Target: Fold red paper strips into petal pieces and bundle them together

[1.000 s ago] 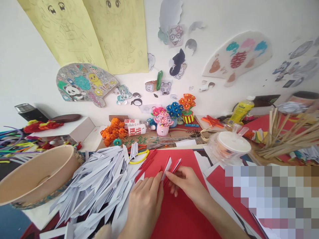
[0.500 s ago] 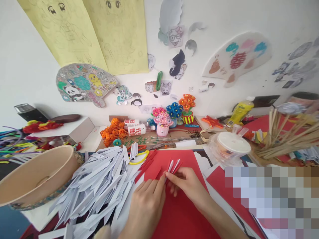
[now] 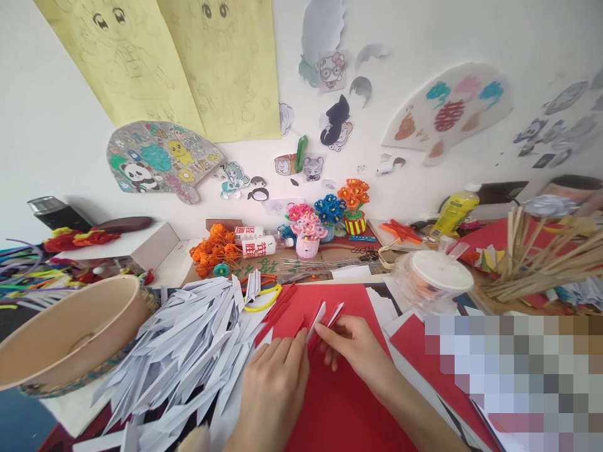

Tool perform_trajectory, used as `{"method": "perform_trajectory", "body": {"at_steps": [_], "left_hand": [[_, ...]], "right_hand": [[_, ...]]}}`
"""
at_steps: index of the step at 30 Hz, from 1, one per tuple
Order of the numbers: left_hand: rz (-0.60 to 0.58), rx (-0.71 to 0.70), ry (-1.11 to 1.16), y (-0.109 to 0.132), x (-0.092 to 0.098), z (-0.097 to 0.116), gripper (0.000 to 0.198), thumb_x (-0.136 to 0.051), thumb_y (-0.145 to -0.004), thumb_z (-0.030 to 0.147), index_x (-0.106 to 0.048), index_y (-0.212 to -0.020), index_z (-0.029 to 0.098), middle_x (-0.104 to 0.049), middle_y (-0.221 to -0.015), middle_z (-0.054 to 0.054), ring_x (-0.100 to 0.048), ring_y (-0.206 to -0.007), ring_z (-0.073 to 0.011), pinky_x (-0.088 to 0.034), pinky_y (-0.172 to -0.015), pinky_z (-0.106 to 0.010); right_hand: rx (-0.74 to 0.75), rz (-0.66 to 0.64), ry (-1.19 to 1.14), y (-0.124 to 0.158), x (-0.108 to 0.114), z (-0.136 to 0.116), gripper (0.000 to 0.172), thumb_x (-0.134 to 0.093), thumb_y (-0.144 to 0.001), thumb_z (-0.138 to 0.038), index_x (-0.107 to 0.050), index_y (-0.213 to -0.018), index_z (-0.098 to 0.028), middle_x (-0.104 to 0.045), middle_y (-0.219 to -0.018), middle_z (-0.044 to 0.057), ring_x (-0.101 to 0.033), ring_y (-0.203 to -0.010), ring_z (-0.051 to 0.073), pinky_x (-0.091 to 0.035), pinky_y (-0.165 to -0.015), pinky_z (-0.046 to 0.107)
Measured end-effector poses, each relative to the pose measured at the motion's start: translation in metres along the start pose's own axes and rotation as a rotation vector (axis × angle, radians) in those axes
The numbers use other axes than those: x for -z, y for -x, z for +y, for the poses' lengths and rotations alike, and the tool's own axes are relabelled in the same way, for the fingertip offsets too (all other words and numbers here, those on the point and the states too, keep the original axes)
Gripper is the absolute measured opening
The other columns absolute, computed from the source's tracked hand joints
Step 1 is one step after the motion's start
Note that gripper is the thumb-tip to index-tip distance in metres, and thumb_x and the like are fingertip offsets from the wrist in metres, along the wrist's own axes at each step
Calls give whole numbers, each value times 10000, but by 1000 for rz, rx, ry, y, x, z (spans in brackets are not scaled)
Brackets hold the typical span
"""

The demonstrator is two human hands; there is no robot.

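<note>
My right hand (image 3: 353, 344) pinches a narrow folded red-and-white paper strip (image 3: 337, 312) between thumb and fingers. Just left of it, a second folded paper strip (image 3: 319, 314) stands tilted between both hands, its white inside showing. The curled fingers of my left hand (image 3: 281, 376) close on the lower end of this second strip; the exact grip is partly hidden. Both hands are above a large red paper sheet (image 3: 339, 402). Several folded red strips (image 3: 277, 314) lie at its upper left edge, beyond my left hand.
A heap of folded white paper strips (image 3: 183, 339) lies left, beside a round, light-brown bowl (image 3: 70, 333). Behind are pipe-cleaner flowers (image 3: 308, 232) in small pots and a bottle (image 3: 259, 246). On the right stand a lidded white tub (image 3: 440, 271) and wooden sticks (image 3: 518, 270).
The two red-and-white strips have moved apart a little. My left hand has shifted slightly left, while my right hand stays nearly in place.
</note>
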State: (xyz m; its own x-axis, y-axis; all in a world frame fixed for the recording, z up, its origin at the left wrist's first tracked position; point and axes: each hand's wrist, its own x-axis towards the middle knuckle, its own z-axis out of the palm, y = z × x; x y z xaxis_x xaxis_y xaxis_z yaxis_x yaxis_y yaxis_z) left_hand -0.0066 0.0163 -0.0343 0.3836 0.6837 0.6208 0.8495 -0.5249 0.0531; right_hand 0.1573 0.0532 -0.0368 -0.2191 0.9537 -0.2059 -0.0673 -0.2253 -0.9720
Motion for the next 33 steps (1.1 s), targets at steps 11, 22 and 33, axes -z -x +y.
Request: {"method": "perform_trajectory", "body": {"at_steps": [11,22,33], "left_hand": [[-142,16,-9,2,-4,-2,246,-379,-941,109,-606,-990,191,-635,-681,-1,-631,-574,-181,-461,-511,-290],[-140,53,-37,-3,0,2,238,-387,-980,180,-598,-874,206,-628,-701,-16,-623,-616,-194,-460,-533,-296],[-50,38,40,-6,4,8,247,-404,-985,204,-563,-796,209,-604,-669,-10,-602,-588,-186,-428,-514,-286]], "right_hand": [[-53,100,115,1,11,-6,613,-659,-663,-756,-650,-693,-144,-470,-491,-36,-453,-450,101,-320,-417,222],[-40,34,54,2,12,-5,587,-695,-683,-700,-704,-747,-117,-525,-542,-15,-510,-511,119,-378,-476,235],[13,-89,-15,5,6,-5,428,-749,-739,-558,-679,-725,-136,-596,-579,-7,-547,-522,120,-426,-524,244]]}}
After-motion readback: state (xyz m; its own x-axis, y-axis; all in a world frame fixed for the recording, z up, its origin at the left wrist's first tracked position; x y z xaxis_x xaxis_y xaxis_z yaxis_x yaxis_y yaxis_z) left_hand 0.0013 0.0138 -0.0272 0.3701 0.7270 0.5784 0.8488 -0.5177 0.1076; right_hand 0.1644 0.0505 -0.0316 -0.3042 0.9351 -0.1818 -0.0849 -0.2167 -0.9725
